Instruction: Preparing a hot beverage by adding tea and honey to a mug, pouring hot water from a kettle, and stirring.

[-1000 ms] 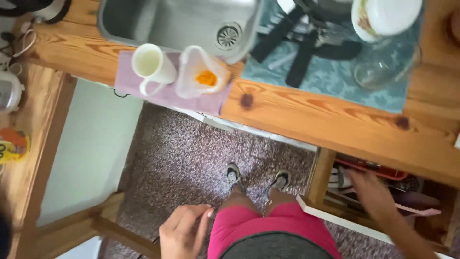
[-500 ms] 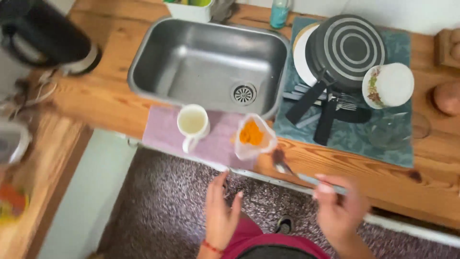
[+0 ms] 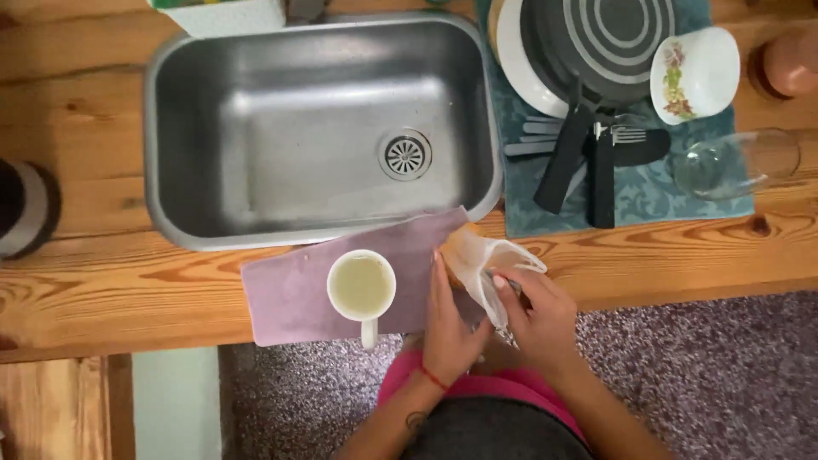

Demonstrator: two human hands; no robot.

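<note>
A clear plastic cup [image 3: 486,260] with something orange inside stands on the right end of a mauve cloth [image 3: 290,294] at the counter's front edge. My left hand [image 3: 447,328] lies flat against the cup's left side, fingers straight and together. Fingers of my right hand [image 3: 537,315] pinch the cup's rim and right side. Whether that hand also holds a spoon is hidden. To the left of my hands, a white mug [image 3: 361,285] of pale liquid stands on the same cloth, handle toward me.
A steel sink [image 3: 315,128] lies behind the cloth in the wooden counter [image 3: 102,281]. At the right, a teal mat [image 3: 639,200] carries a black pan [image 3: 613,43], a floral bowl [image 3: 694,72], a glass [image 3: 733,166] on its side and cutlery. Speckled carpet [image 3: 707,375] lies below.
The view has moved in closer over the sink. Both hands have risen from below the counter edge to the clear cup. The spoon seen in my right hand is no longer visible.
</note>
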